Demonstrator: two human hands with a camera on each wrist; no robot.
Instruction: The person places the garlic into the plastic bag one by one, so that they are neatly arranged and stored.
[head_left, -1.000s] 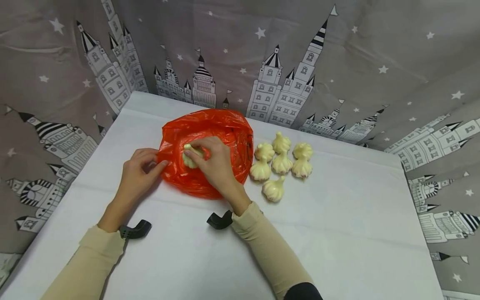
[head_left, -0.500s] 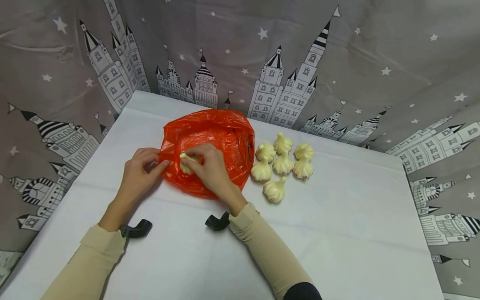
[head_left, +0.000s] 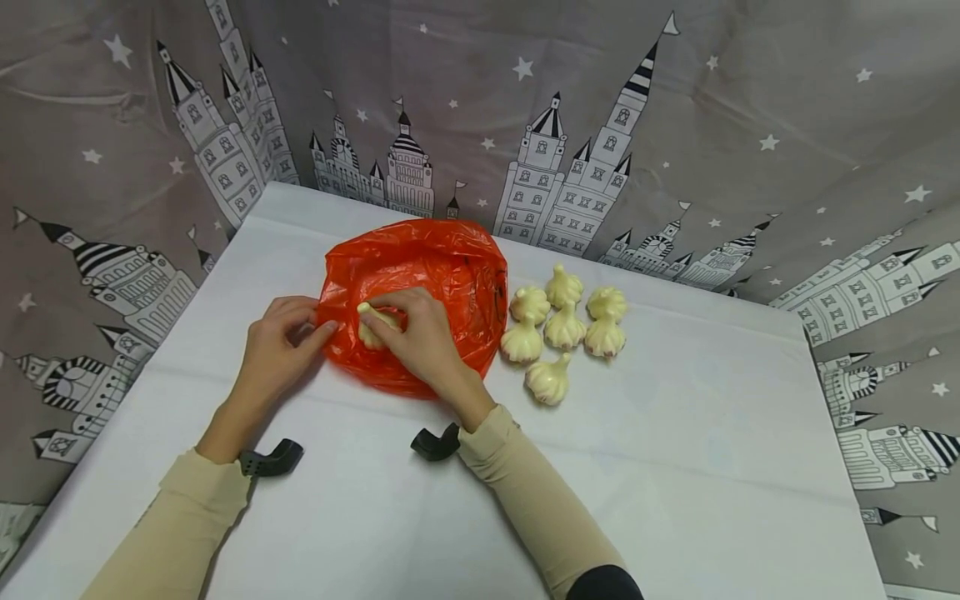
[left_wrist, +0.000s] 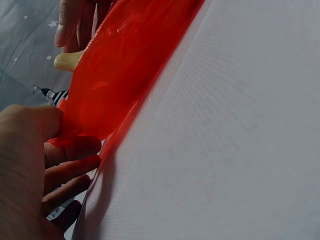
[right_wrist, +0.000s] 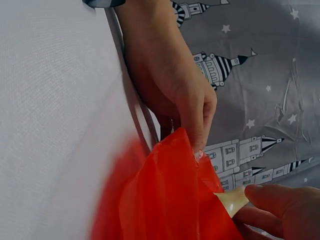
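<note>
A red plastic bag lies spread on the white table, its mouth facing up. My left hand pinches the bag's left edge between thumb and fingers, as the left wrist view also shows. Over the bag's left part, my right hand grips a garlic bulb by its side, the stem pointing up. In the right wrist view, the garlic's pale stem shows above the bag's rim, and most of the bulb is hidden behind the red plastic. Several more garlic bulbs are grouped to the right of the bag.
One bulb lies at the front of that group. The white table extends to the right and front. A grey curtain printed with castles and stars hangs behind and at both sides. Black camera mounts sit at both wrists.
My right hand has shifted slightly left and down with the garlic bulb, closer to the bag's left edge. The left hand keeps its hold in the same place.
</note>
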